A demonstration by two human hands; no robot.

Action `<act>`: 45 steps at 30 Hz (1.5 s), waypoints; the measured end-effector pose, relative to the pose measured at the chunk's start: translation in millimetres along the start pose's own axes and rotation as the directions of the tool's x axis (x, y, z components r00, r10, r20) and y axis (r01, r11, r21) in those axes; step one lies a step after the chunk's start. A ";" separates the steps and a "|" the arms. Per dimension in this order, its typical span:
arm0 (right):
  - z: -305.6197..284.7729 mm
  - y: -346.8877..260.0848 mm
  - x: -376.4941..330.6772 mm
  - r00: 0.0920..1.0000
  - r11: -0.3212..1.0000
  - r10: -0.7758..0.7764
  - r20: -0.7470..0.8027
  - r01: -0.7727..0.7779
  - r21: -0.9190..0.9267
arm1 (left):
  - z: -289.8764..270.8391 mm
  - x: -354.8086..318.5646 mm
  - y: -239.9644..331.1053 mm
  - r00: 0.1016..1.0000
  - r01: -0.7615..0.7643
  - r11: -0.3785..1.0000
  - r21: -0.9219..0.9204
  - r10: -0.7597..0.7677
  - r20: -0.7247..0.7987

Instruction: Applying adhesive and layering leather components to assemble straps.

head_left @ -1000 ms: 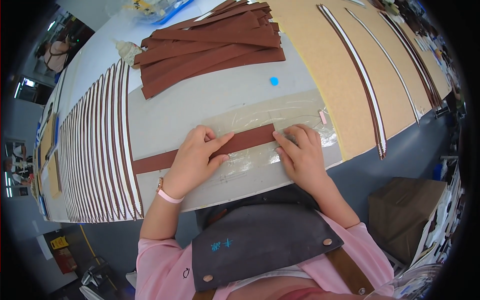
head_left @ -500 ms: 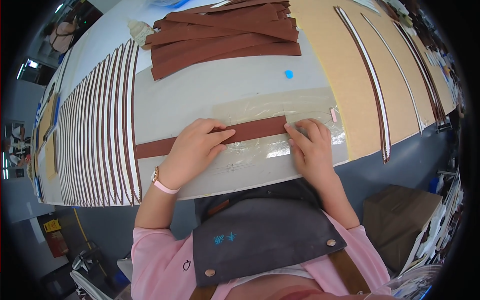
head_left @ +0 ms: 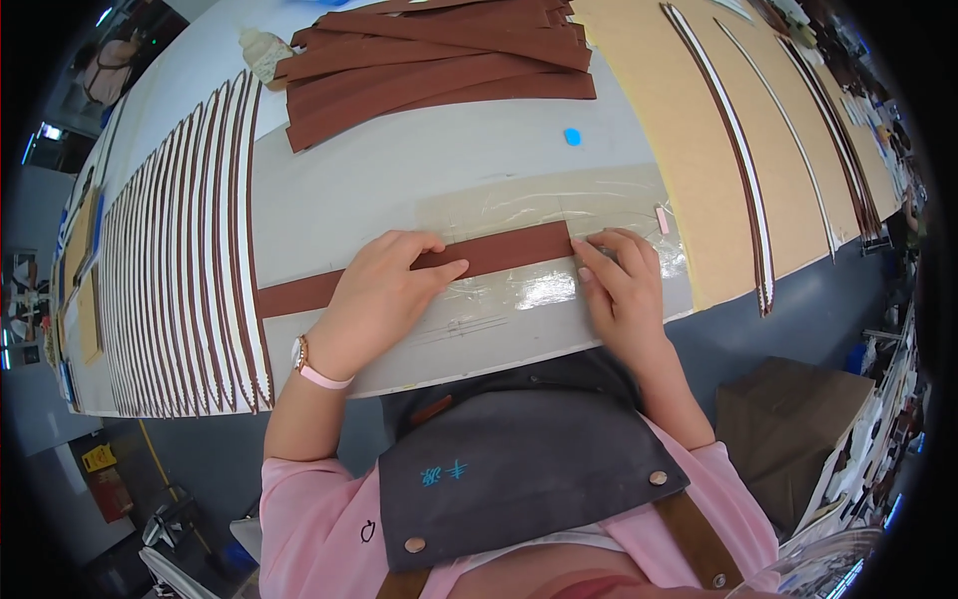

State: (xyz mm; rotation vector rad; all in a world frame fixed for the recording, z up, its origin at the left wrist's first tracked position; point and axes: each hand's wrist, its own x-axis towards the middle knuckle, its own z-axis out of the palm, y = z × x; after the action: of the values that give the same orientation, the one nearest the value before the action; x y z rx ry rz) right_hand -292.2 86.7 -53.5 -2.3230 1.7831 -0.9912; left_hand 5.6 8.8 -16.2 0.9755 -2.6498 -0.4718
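A long, flat brown strip (head_left: 514, 250) that looks like leather or coated cloth lies across the grey work board (head_left: 399, 180), its right part over a clear sheet (head_left: 549, 288). My left hand (head_left: 384, 285) rests across the strip's middle, with thumb and forefinger close together at its lower edge. Part of the strip is hidden under that hand. At the strip's right end, my right hand (head_left: 624, 290) has its bent forefinger by the corner and its thumb apart, just below. A pile of similar brown strips (head_left: 439, 60) lies beyond.
To the left, many narrow brown-and-white strips (head_left: 190, 260) stand in a row. A whitish bottle (head_left: 262, 55) is beside the pile. A blue piece (head_left: 572, 137) and a pink piece (head_left: 663, 220) lie on the board. Long thin strips (head_left: 733, 130) rest on tan board at right.
The view has shifted slightly, so the table appears a little further up and left. My left thumb has come up toward the forefinger. My right forefinger has slid just off the strip's end.
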 end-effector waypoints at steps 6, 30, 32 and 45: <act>-3.1 1.1 0.6 1.000 1.000 -0.010 -0.004 0.010 0.029 | -0.7 2.3 -1.3 1.000 -0.002 1.000 -0.016 0.002 -0.009; 14.3 52.2 132.0 0.937 0.966 0.256 0.240 -0.259 -0.019 | 1.5 1.4 -6.8 0.996 -0.048 0.997 -0.053 0.043 -0.081; 7.8 16.6 122.6 0.930 0.959 0.246 0.274 -0.275 0.070 | 5.6 -2.0 -10.6 0.990 -0.090 0.996 0.023 0.092 -0.104; 40.7 -52.8 99.2 0.800 0.754 0.188 0.570 -0.490 0.438 | 11.5 -2.1 -13.0 0.987 -0.073 0.997 0.000 0.073 -0.144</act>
State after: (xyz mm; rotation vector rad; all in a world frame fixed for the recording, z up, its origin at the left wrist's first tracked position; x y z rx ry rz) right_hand -213.7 3.3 -19.4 -1.5875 1.3826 -0.6514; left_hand 10.3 3.2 -32.1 0.8730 -2.5440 -0.3768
